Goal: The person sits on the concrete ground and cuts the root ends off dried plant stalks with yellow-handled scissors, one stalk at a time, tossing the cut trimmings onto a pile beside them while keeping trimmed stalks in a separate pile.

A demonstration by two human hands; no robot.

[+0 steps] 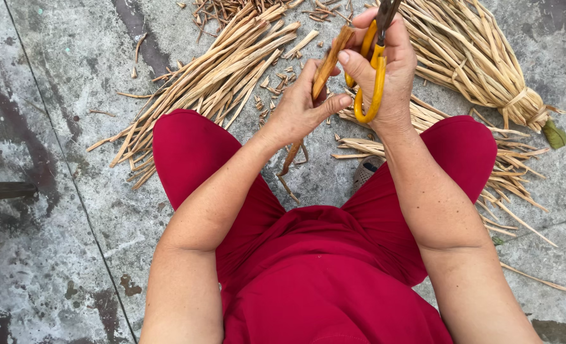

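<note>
Nearest the camera, at the bottom of the frame, the person's lap in red trousers [321,280] filled the lower centre, with both knees spread toward the middle left and middle right. Both bare forearms rose from the lower edge toward the upper centre.

Above the knees, the left hand [302,108] was closed around a single dried stalk [326,64], thumb and fingers pinching its middle; the brownish stalk ran slanted from upper right down past the palm toward the grey concrete floor [60,210], its lower end hanging between the knees. Just beside it, touching at the fingertips, the right hand [388,73] gripped a pair of scissors with yellow handles [373,79], fingers threaded through the loops and curled shut; the dark blades pointed up out of the top edge, and whether they were parted could not be told.

Farther off, a loose pile of pale dried stalks [213,83] fanned across the floor in the upper left centre, with short cut scraps [276,79] scattered beside it. In the upper right lay a tied bundle of stalks [480,64], bound near its right end. More loose stalks [512,172] lay beyond the right knee.
</note>
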